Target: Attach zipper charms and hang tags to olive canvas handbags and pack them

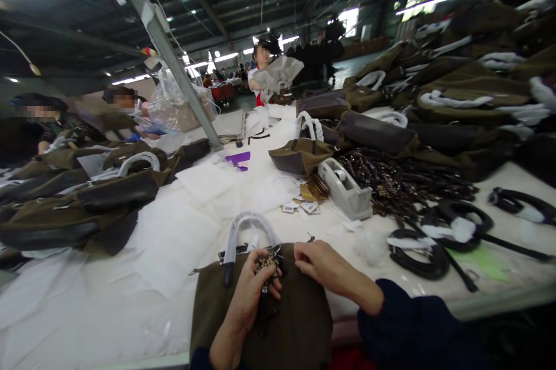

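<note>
- Far left: you have a seated co-worker (39, 121) in a dark patterned top, beside a row of olive canvas totes with dark leather trim (73, 208) lying on the white counter (499, 295).
- Centre, under your hands: an olive canvas tote with white-wrapped arched handles (260, 318) lies flat at the counter's near edge.
- Your left hand (249, 295): grip clenched on a small leopard-print piece (268, 263), held just above the tote's top edge.
- Your right hand (325, 266): grip released, fingers spread, resting at the tote's top edge, not holding anything you can make out.
- Further up the counter: a purple cut piece (238, 158), small paper tags (299, 206), an upright brown tote (300, 153) and a grey tape dispenser (345, 187).
- Right: a tangled pile of dark beaded straps (399, 185), black loop handles (419, 254) and a heaped stack of olive bags (469, 86).
</note>
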`<state>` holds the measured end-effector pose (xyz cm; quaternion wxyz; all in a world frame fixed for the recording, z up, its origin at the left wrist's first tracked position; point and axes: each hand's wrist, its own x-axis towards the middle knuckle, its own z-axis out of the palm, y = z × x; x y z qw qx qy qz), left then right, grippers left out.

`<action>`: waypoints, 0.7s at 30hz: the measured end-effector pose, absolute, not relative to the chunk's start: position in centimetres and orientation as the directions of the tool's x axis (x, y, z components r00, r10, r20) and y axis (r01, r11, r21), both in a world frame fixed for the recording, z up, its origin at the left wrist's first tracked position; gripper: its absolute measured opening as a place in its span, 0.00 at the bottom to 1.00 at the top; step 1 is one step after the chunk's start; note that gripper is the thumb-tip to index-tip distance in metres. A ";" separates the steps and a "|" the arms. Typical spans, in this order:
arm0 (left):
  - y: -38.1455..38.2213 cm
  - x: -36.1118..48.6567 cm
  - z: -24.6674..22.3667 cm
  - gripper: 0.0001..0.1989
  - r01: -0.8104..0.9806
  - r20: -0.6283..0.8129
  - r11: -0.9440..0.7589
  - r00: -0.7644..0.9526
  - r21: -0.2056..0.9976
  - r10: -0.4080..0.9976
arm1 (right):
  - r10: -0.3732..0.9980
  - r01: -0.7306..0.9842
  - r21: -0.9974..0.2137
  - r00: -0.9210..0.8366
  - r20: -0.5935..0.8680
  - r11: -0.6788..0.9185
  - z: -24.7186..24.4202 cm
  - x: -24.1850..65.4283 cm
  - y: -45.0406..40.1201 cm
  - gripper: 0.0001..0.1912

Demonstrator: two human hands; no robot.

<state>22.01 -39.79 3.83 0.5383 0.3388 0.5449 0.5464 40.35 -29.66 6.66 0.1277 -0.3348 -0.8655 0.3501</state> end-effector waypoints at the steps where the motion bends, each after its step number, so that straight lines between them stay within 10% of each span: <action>1: -39.8 22.0 3.8 0.14 -0.219 -0.214 0.171 -0.189 0.961 0.959 | 0.666 0.496 -0.687 -0.745 -0.022 0.532 6.7 40.3 -29.7 0.05; 15: -39.7 22.4 4.1 0.17 -0.180 -0.197 0.163 -0.193 0.970 0.961 | 0.664 0.553 -0.583 -0.747 -0.030 0.595 5.6 37.8 -29.3 0.05; 21: -38.2 22.2 2.7 0.32 -0.143 -0.249 0.220 -0.232 0.965 0.940 | 0.659 0.468 -0.645 -0.749 0.074 0.604 -1.1 36.0 -26.1 0.12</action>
